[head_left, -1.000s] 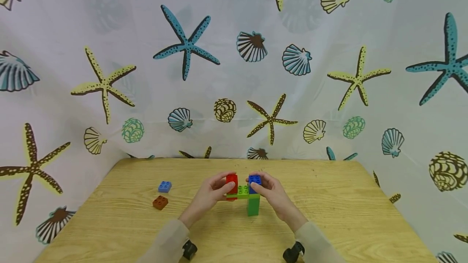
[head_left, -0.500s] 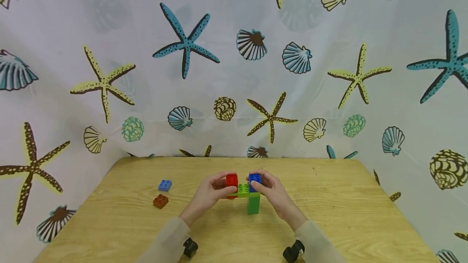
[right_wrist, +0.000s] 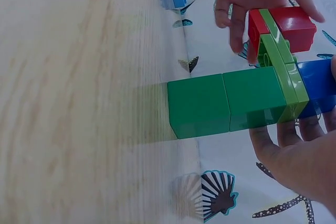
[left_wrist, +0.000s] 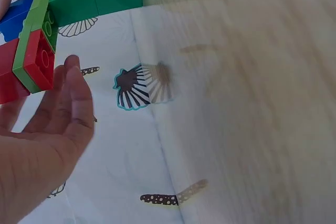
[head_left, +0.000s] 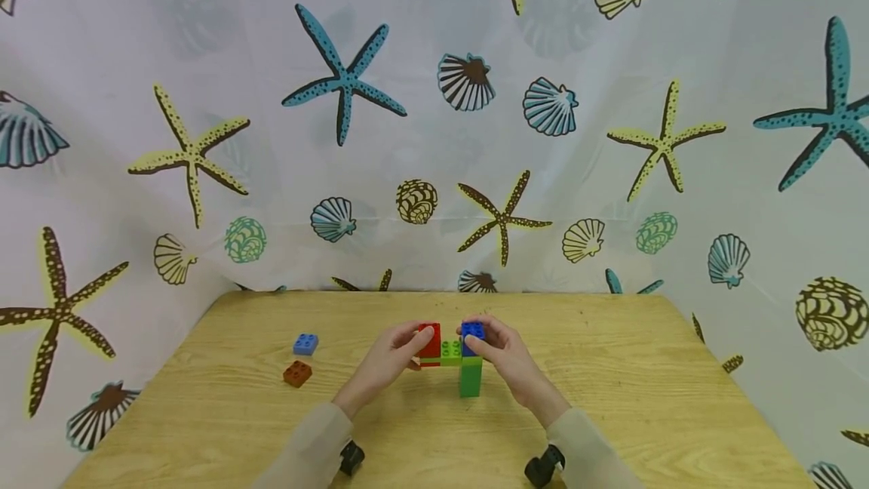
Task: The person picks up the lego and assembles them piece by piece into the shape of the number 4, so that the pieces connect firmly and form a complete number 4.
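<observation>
Our right hand (head_left: 505,357) pinches the blue brick (head_left: 473,330), left hand's (head_left: 388,355) hold unclear; wrist views alone show two green bricks (right_wrist: 199,106).

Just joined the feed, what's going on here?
A person has both hands at a toy-block build. The right hand pinches the blue block above two stacked green blocks. The left hand is at the red block on the lime-green bridge's other end; its grip is unclear. Another red piece sits under that end. A light-blue block and a brown block lie loose on the table to the left.
</observation>
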A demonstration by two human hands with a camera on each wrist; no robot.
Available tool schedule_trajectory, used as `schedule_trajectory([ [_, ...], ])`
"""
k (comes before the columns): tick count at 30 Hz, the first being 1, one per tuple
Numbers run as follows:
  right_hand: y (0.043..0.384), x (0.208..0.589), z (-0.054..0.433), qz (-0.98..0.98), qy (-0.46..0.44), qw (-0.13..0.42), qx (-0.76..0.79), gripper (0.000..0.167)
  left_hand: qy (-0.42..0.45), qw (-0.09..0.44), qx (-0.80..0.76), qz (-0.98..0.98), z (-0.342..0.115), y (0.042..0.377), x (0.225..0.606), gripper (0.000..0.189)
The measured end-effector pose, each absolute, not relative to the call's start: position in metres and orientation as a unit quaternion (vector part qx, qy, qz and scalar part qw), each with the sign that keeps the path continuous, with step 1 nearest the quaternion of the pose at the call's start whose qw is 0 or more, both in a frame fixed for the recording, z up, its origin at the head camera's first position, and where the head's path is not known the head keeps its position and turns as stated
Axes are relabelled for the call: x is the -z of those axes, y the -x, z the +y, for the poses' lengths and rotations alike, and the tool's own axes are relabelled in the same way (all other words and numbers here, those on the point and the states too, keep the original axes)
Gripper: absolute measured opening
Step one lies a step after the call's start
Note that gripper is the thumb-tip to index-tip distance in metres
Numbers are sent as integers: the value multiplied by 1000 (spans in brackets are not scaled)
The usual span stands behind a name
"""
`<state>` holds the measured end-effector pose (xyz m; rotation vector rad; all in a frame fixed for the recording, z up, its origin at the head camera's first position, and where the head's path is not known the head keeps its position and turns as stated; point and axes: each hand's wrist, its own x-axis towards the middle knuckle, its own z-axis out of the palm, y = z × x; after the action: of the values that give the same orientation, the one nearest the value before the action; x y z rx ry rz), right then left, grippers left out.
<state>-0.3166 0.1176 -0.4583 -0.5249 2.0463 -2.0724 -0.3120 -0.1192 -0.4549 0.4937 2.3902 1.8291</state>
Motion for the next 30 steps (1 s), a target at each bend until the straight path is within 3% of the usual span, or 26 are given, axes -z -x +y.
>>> schedule_trajectory([
  [30,314,458,117,675,179,89,710,48,-121,92,-617,772,-120,317,448,56],
])
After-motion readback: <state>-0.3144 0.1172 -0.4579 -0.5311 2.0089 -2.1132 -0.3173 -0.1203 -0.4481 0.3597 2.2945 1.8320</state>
